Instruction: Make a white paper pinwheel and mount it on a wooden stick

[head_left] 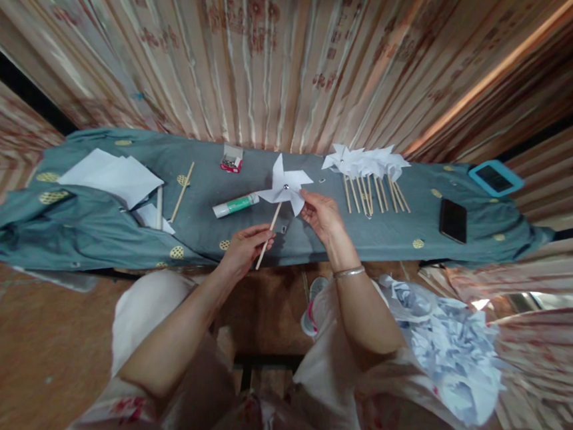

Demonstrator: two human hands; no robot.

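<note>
Nearest the camera, the person's lap and both forearms are seen; a heap of crumpled paper [448,346] lies at 4 o'clock of the hands, beside the right arm, and a thin bracelet [348,272] is worn on the right wrist. The left hand [245,246] is closed around the lower part of a wooden stick [268,235], which is held tilted, its upper end leaning toward 1 o'clock. A white paper pinwheel [285,189] is fixed at the top of that stick, over the near half of the cloth-covered table [89,231]. The right hand [320,215] is at 3 o'clock of the pinwheel; one vane edge is pinched between its fingertips. A small dark item [284,229] lies on the cloth just below the pinwheel; what it is cannot be told. At 9 o'clock of the pinwheel a glue stick [235,205] lies on its side. Further at 9 o'clock, a loose stick [182,192] and sheets of white paper [114,176] are noted. At 11 o'clock, near the far edge, a small open box [232,159] is seen. At 2 o'clock a row of finished pinwheels [366,163] is laid out, sticks pointing toward the person. At 3 o'clock, well apart, a black phone [453,220] lies flat, and a blue-framed device [496,177] rests at the far right corner.
</note>
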